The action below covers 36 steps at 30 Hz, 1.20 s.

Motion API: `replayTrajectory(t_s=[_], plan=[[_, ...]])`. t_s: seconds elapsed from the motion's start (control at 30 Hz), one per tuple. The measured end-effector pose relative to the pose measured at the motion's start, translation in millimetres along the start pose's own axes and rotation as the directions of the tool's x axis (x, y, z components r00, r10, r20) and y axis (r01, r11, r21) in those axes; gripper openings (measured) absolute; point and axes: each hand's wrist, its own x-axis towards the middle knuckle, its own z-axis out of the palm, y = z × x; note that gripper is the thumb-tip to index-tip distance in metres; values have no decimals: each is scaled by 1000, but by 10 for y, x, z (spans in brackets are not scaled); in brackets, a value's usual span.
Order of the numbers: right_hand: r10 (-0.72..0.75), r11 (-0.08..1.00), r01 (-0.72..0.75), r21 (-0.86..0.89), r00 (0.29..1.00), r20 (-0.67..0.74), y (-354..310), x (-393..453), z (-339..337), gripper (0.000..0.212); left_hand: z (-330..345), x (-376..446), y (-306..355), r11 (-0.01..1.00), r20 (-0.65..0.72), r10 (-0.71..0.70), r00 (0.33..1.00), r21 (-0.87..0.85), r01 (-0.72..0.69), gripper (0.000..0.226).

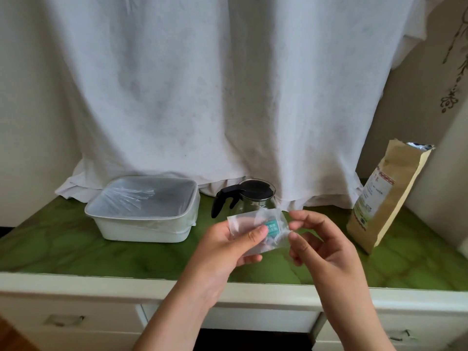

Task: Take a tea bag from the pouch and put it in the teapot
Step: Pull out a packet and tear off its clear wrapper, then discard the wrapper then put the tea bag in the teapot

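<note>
A small translucent tea bag wrapper (258, 230) with a teal label is held above the green tabletop in front of me. My left hand (228, 247) grips its left side, thumb on top. My right hand (321, 245) pinches its right edge between thumb and fingertips. Just behind the wrapper stands the glass teapot (255, 197) with a black lid and black handle. The brown paper pouch (385, 196) stands upright at the right, its top torn open and showing silver lining.
A white plastic tub (141, 219) lined with clear film sits at the left of the green tabletop (76, 249). A white cloth (202, 97) hangs behind everything. White drawers run below the table's front edge.
</note>
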Motion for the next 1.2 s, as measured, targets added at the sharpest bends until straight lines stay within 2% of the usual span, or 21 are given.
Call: replayTrajectory(t_s=[0.13,0.27,0.37,0.57,0.67,0.83,0.97,1.07,1.13,1.2], plan=[[8,997,-8,-80,1000,11,-3,-5,5,28,-16,7,-31,1000,1,16,1000,-13,-16,40],[25,998,-24,-51,999,30,-18,-3,21,30,-13,-9,-16,988,-44,138,989,78,-135,24],[75,997,-76,-19,997,-18,16,1,30,25,-1,-15,-18,966,-37,217,975,150,-209,12],[126,992,-126,4,987,-103,30,-3,39,15,-23,-29,-60,914,-32,299,954,296,-277,9],[125,992,-128,-6,980,-156,45,9,24,12,-78,-10,-86,908,-57,309,949,314,-277,9],[105,994,-110,-15,975,-198,50,22,33,18,-239,10,-13,931,-132,271,953,286,-225,11],[123,992,-123,12,966,-227,156,32,66,30,-498,21,206,943,-223,261,939,265,-199,13],[139,990,-140,10,968,-211,268,45,145,41,-814,57,463,946,-304,278,911,252,-204,23],[162,987,-163,13,969,-186,309,58,203,31,-1030,113,660,949,-334,267,904,255,-186,24],[174,985,-171,32,972,-159,356,79,277,11,-1288,223,826,942,-372,235,898,313,-117,25]])
